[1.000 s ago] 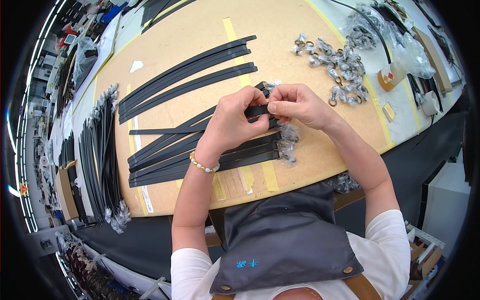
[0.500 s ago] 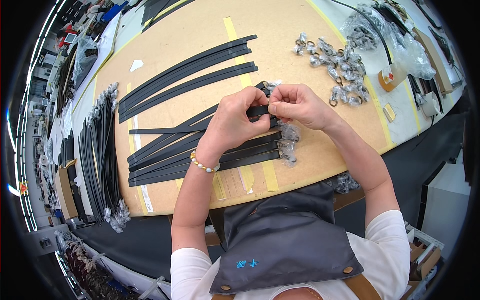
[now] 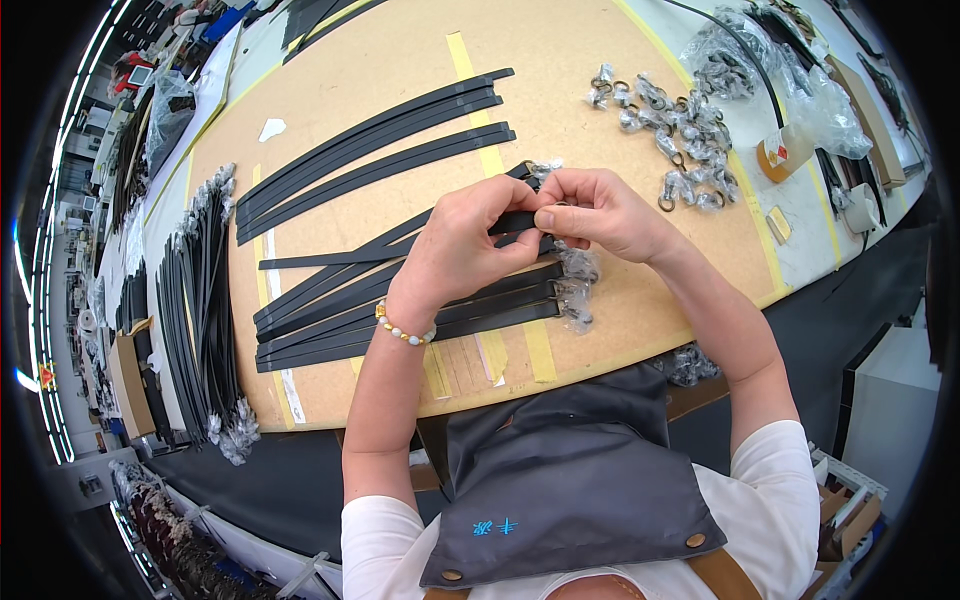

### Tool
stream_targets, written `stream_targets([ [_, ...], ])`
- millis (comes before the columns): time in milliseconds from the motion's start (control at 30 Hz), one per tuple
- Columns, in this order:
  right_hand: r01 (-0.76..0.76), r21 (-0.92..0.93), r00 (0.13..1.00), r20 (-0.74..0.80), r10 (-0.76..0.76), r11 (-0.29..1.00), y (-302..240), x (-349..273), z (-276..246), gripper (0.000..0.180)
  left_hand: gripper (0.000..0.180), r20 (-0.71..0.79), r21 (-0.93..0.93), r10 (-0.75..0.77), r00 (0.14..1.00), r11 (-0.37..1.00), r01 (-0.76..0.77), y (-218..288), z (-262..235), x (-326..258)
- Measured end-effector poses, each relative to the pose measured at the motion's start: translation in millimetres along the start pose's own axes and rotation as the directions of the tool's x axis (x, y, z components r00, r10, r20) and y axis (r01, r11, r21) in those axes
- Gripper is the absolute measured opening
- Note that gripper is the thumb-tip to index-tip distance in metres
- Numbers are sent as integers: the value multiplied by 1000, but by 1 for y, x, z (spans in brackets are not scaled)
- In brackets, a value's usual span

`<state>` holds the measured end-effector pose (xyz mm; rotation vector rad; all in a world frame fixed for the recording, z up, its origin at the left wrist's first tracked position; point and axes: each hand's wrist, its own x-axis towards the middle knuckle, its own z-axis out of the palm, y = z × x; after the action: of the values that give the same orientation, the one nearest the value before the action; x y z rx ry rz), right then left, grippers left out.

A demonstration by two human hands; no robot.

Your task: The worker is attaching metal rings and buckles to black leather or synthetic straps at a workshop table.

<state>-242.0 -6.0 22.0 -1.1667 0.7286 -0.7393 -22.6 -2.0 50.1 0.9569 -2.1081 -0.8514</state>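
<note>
Both my hands meet over the table at the end of a black strap [image 3: 514, 223]. My left hand [image 3: 465, 240], a beaded bracelet at its wrist, pinches the strap between thumb and fingers. Against the strap's tip, my right hand [image 3: 597, 215] is closed, thumb pressed to forefinger; part of the strap end is hidden behind the fingers. Below them lie several black straps with buckles wrapped in clear plastic [image 3: 574, 290] at their right ends. Farther off, plain black straps [image 3: 375, 150] rest side by side.
Small plastic-wrapped metal rings [image 3: 680, 130] are scattered at the right. A bottle of amber liquid [image 3: 785, 155] stands beyond them, beside crumpled clear bags [image 3: 835, 115]. A bundle of finished-looking straps [image 3: 200, 310] hangs over the table's left edge. Yellow tape strips [image 3: 460, 58] mark the tabletop.
My hands stay at the strap end with only small shifts. The left hand and wrist have moved slightly left, and its thumb and fingers cover more of the strap.
</note>
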Motion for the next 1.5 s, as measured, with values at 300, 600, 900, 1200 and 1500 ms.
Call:
stream_targets([
  [300,-69,-53,993,92,74,996,-9,0,-4,25,19,14,-5,57,998,998,-57,-2,-5,-2],
  [600,-99,-114,973,197,121,988,-14,-6,-7,31,20,52,-4,28,998,1000,-28,3,-9,-2],
  [900,39,-17,989,143,-36,999,1,-4,5,28,25,36,-64,55,998,997,-53,0,-9,-5],
  [1200,86,66,994,65,-90,994,18,1,22,22,27,53,-300,-70,996,950,83,-2,-4,-8],
  [1500,141,88,990,-2,-142,986,26,0,29,26,25,-27,-217,26,999,976,-31,-3,7,-4],
])
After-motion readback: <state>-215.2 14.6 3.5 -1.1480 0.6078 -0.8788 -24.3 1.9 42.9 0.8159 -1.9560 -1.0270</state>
